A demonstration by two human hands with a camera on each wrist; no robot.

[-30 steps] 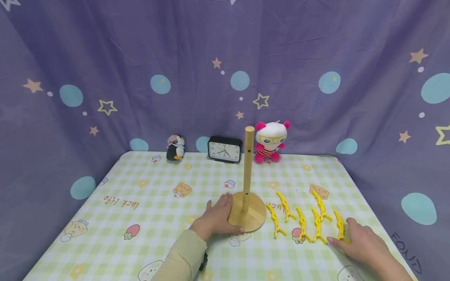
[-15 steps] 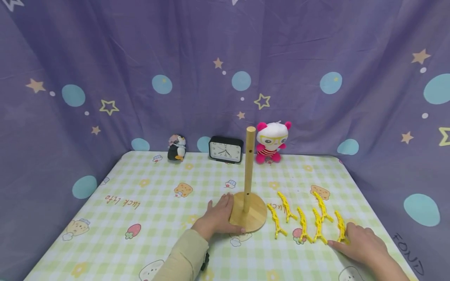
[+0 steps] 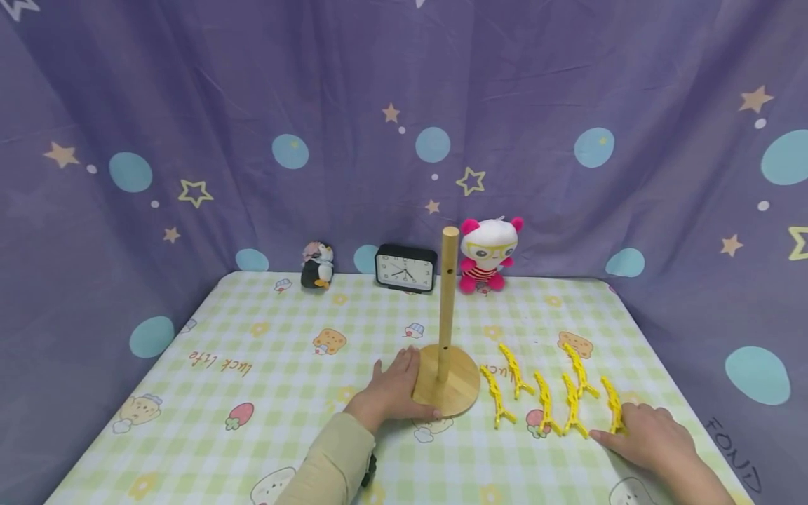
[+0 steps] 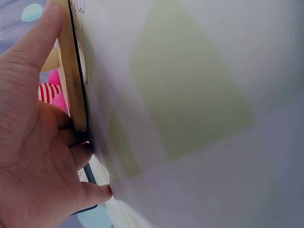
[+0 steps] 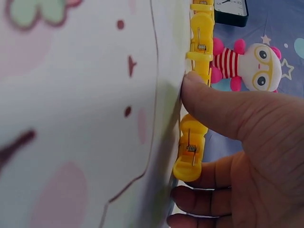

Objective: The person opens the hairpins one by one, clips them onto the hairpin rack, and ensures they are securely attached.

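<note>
A wooden stand (image 3: 445,308) with an upright pole and round base stands mid-table. My left hand (image 3: 391,389) grips the left edge of that base, thumb at the front and fingers along the side; in the left wrist view the thumb lies on the rim. Several yellow hair clips (image 3: 571,407) with forked ends lie to the right of the stand. Around the rightmost hair clip (image 5: 190,148) my right hand (image 3: 653,435) is spread, its thumb on the table to the left and its fingers at the right side; the right wrist view shows the clip's small spring.
A penguin figure (image 3: 317,266), a black-framed clock (image 3: 405,269) and a pink and white plush panda (image 3: 485,256) stand along the back edge. A checked cloth (image 3: 297,421) covers the table. Behind hangs a purple curtain (image 3: 353,84).
My right hand's fingers have drawn slightly left, closer against the rightmost hair clip. The left hand and the stand have stayed in place.
</note>
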